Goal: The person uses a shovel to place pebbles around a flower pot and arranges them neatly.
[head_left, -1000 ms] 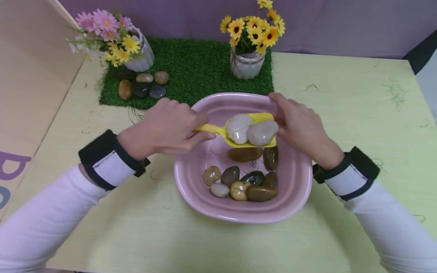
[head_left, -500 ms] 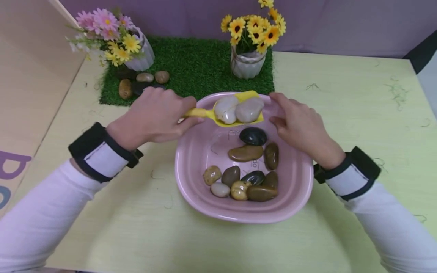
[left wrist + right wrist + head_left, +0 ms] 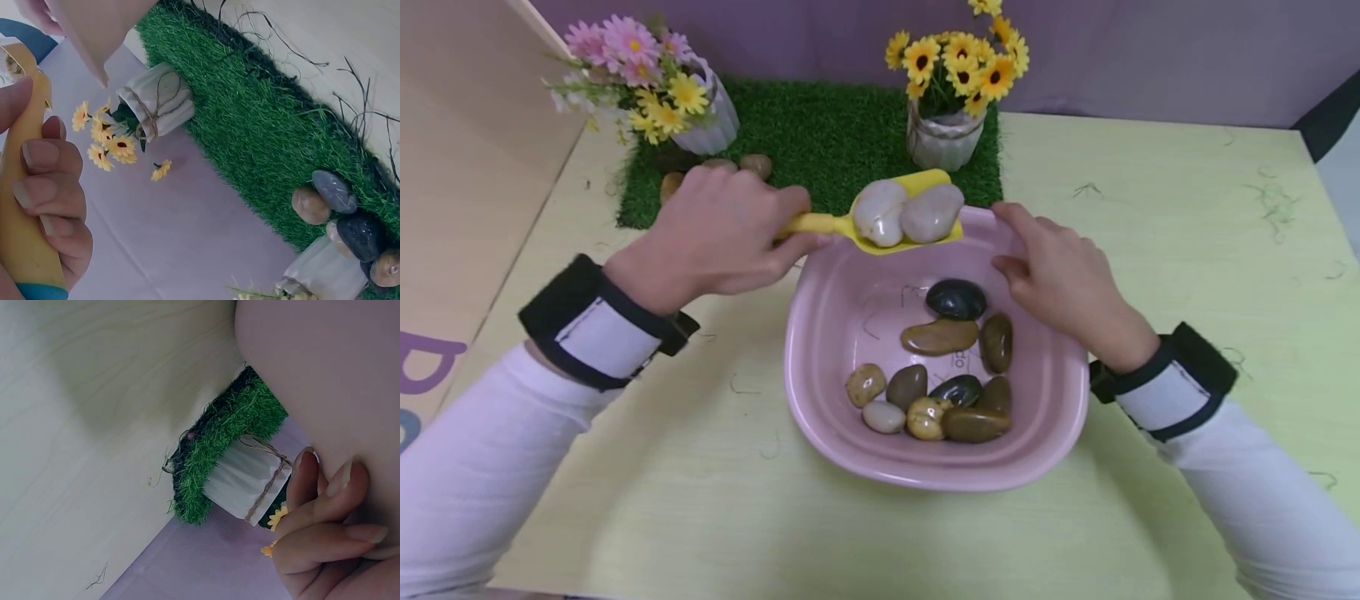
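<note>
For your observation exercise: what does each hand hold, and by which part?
Left hand grips the yellow scoop by its handle; right hand holds the pink basin at its far rim.

Two pale stones [image 3: 907, 215] are riding in one yellow scoop [image 3: 880, 221]. Nine stones [image 3: 942, 367] are lying in the single pink basin [image 3: 820, 392]. Two flower pots [image 3: 942, 137] are standing on one grass mat [image 3: 820, 146]. Beside the left pot, perhaps five stones [image 3: 350, 215] are sitting, partly hidden. Two hands [image 3: 718, 237] are showing.
</note>
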{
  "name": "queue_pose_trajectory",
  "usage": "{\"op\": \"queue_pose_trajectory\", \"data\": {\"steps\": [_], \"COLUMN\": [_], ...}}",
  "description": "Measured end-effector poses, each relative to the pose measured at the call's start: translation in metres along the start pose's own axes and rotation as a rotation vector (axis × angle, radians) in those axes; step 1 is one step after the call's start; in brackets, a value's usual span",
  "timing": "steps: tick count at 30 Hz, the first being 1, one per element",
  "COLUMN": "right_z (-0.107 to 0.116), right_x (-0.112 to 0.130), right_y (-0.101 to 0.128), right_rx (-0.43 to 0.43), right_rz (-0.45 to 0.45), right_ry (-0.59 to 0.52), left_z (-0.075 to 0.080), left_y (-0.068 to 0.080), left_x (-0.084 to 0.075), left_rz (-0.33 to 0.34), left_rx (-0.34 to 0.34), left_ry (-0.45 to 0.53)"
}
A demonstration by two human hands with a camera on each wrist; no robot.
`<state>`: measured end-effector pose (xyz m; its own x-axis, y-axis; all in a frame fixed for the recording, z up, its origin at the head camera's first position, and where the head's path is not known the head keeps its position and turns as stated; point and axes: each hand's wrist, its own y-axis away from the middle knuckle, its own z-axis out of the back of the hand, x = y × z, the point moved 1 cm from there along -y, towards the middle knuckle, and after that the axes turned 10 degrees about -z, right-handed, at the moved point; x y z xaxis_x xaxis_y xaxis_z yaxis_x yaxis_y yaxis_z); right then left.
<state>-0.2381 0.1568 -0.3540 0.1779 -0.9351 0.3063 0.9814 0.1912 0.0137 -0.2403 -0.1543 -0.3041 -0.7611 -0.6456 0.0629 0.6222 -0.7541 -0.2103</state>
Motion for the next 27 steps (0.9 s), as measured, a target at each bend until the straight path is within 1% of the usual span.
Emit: {"op": "queue_pose_trajectory", "data": {"steps": [5, 9, 14, 18, 20, 27], "right_z": [0.0, -0.001, 0.0, 0.0, 0.0, 0.0], "right_x": [0.001, 0.0, 0.0, 0.001, 0.001, 0.001], "right_y": [0.0, 0.0, 0.0, 0.0, 0.001, 0.0], "right_rx": [0.007, 0.005, 0.0, 0.006, 0.009, 0.007], "right_rz": [-0.009, -0.009, -0.004, -0.009, -0.012, -0.012], "right_ry": [-0.003, -0.002, 0.004, 0.003, 0.001, 0.006], "left_z": [0.0, 0.0, 0.0, -0.003, -0.004, -0.007], "left_y": [0.004, 0.005, 0.007, 0.01, 0.011, 0.013], "left_x": [0.005, 0.01, 0.018, 0.025, 0.029, 0.035], "left_rz": [0.053, 0.094, 0.146, 0.194, 0.212, 0.244], "left_rx": [0.014, 0.04, 0.094, 0.153, 0.169, 0.168], "left_ry": [0.001, 0.019, 0.035, 0.061, 0.071, 0.077]}}
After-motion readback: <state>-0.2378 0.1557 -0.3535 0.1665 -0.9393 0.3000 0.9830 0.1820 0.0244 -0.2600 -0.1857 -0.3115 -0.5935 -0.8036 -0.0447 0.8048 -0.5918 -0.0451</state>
